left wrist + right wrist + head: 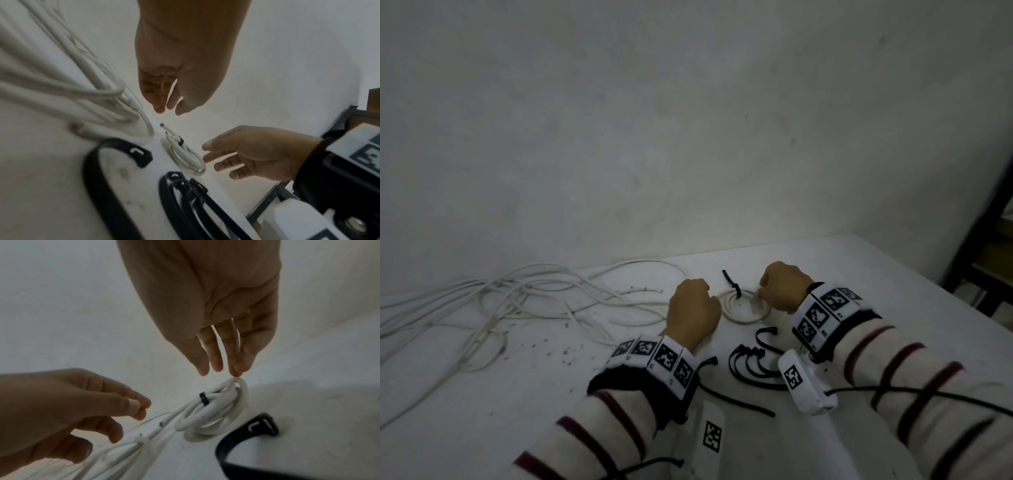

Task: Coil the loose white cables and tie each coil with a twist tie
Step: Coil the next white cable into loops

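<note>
We see the small coil of white cable [745, 306] lying on the white table [893, 274], bound by a black tie [736, 290] — between our hands. Our left hand [693, 310] hovers beside it, fingers relaxed, holding nothing; our right hand [782, 286] touches the coil's rim with loose fingertips [236, 369]. Tangled loose white cables [517, 298] sprawl left — spare black ties [751, 363] lie nearer us.

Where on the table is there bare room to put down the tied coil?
Bare table lies beyond the right hand, toward the far right corner. The near left, in front of the loose cables, is also bare but speckled. Crowded: between the wrists, where spare black ties lie by the tied coil.
</note>
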